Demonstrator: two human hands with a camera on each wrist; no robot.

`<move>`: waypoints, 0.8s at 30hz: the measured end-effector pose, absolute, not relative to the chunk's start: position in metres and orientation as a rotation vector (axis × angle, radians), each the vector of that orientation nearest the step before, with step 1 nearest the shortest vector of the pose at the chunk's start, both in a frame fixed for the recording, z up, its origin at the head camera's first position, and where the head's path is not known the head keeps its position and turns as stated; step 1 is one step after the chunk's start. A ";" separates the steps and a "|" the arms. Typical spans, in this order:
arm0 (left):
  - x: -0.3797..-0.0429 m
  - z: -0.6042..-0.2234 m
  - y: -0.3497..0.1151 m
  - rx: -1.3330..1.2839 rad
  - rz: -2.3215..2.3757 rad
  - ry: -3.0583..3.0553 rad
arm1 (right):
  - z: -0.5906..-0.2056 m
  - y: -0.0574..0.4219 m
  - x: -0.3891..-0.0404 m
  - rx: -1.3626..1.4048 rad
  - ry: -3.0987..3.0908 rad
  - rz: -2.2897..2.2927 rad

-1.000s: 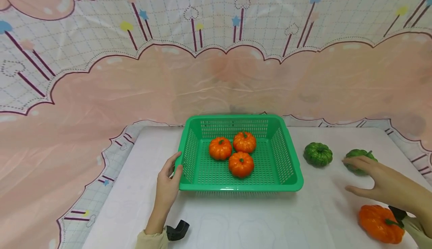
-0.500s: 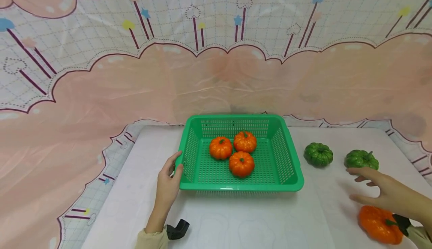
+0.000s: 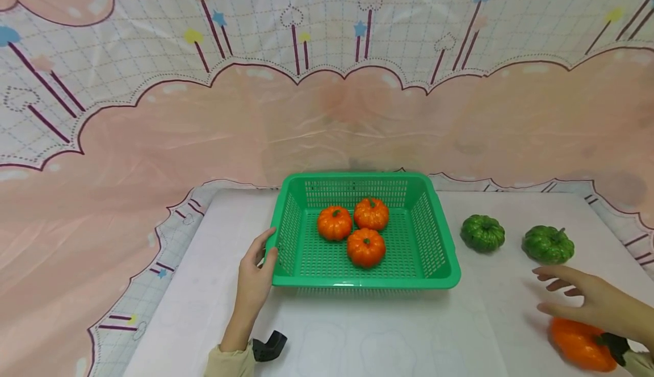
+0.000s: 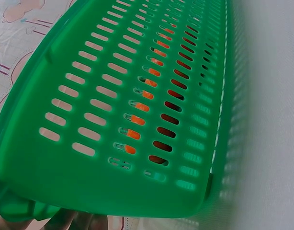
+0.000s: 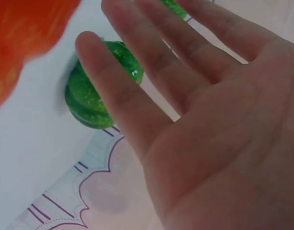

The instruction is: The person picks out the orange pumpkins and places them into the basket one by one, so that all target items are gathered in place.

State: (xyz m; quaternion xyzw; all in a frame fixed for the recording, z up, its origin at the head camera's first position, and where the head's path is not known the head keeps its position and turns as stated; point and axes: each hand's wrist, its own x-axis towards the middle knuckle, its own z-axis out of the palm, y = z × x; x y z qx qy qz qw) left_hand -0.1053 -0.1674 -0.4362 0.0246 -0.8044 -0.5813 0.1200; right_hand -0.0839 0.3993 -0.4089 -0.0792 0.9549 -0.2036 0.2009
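Observation:
My left hand point(image 3: 255, 272) grips the left rim of a green plastic basket point(image 3: 365, 283), fingers and thumb at its edge. In the left wrist view the fingers point(image 4: 80, 221) show just below the rim, beside the slotted basket wall point(image 4: 104, 177). Three small orange pumpkins point(image 3: 334, 223) lie inside the basket. My right hand point(image 3: 595, 303) holds nothing, its fingers spread and slightly bent. It is over the far side of a larger orange pumpkin point(image 3: 577, 346), which the hand and wrist partly cover. Just beyond the fingertips sits a green pumpkin point(image 3: 548, 245).
Another green pumpkin point(image 3: 482, 233) rests between the basket and the far-right green one. The white tabletop point(image 3: 388, 331) runs back to a patterned cloth backdrop point(image 3: 357, 121). A black wrist mount point(image 3: 269, 347) sits at the left cuff.
My right hand has drawn back and to the right from the far green pumpkin, uncovering it. The large orange pumpkin has shifted slightly right. The left hand stays on the basket rim.

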 end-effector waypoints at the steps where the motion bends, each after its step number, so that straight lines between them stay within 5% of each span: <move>1: -0.106 -0.436 -0.167 0.072 -1.697 -2.350 | -0.410 0.400 -0.083 -0.217 2.669 -0.566; 24: -0.105 -0.435 -0.166 0.078 -1.696 -2.343 | -0.416 0.413 -0.073 -0.083 2.601 -0.527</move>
